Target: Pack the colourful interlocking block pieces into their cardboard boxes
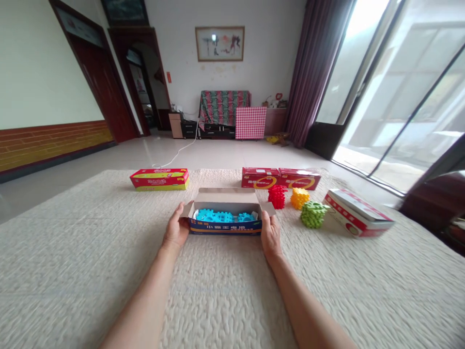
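An open dark blue cardboard box (225,227) sits on the cream quilted cover, its back flap standing up and its side flaps spread outward. Inside lie several bright blue toothed plastic pieces (223,216) on something white. My left hand (177,228) grips the box's left end, near that side flap. At the opposite end, my right hand (271,232) holds the box with the thumb by the right flap. Fingers behind the box ends are partly hidden.
Beyond my right hand stand red (277,197), yellow (300,198) and green (313,214) toothed plastic clusters. A white-and-red box (358,213) lies farther right. Two dark red boxes (260,178) line the far edge, with a red-and-yellow box (160,180) at far left.
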Available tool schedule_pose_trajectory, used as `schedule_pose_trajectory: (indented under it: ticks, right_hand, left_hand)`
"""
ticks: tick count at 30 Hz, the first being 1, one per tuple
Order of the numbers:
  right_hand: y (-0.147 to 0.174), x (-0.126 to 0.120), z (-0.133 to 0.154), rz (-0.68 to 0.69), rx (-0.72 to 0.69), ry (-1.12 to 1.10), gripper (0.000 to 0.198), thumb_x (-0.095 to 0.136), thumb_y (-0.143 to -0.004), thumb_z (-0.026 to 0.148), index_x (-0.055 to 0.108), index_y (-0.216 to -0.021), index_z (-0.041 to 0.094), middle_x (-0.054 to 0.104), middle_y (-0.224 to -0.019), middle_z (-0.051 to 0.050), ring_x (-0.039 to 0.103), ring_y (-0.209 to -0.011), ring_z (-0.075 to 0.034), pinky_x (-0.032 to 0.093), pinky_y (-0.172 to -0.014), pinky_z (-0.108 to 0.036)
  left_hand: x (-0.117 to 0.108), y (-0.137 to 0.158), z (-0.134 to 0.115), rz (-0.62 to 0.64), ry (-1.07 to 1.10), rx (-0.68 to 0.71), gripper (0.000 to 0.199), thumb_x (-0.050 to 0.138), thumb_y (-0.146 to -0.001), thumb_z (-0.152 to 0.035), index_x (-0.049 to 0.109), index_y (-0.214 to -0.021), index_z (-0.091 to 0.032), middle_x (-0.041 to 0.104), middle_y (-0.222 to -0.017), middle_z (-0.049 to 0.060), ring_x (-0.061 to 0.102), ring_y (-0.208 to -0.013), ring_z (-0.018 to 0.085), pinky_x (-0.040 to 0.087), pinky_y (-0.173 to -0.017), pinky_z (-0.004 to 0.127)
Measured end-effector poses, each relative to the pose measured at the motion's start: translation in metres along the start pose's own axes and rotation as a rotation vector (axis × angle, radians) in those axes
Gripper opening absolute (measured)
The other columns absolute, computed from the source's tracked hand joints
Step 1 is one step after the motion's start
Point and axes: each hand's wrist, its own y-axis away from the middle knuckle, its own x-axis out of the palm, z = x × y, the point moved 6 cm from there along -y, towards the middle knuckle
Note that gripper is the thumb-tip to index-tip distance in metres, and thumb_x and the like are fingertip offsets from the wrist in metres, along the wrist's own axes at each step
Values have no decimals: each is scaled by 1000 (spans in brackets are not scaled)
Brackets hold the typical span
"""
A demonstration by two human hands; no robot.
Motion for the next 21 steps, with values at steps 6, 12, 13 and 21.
schedule_pose_trajectory:
  ticks: [6,12,13,21]
  right_hand:
    - [-2,-1,-2,5,13,10,41,39,-89,53,60,-99,19,68,-99,-8,59,-97,-24,44,-88,-38]
    - [-1,1,3,34,-25,11,44,38,-92,52,59,-113,19,66,-113,-9,56,-110,-25,42,-95,-39]
    - [-1,1,3,37,-35,19,45,37,-92,51,59,-115,19,66,-116,-9,56,-112,-25,42,-95,-38]
    - [-1,3,4,64,-72,40,43,35,-93,49,58,-117,20,66,-115,-9,57,-110,-24,44,-96,-40]
  left_hand:
    - [1,-1,9,-38,123,-12,23,69,-77,-37,70,-90,-19,75,-91,5,69,-94,23,55,-86,35]
    - [13,1,10,57,86,25,30,70,-77,-38,70,-98,-18,75,-102,9,66,-107,28,55,-92,40]
    - [15,1,10,78,79,27,32,71,-75,-39,70,-98,-17,74,-103,9,65,-108,29,54,-93,40]
    - [17,-4,12,82,-80,115,43,76,-69,-45,69,-101,-17,73,-108,6,62,-113,27,49,-99,39]
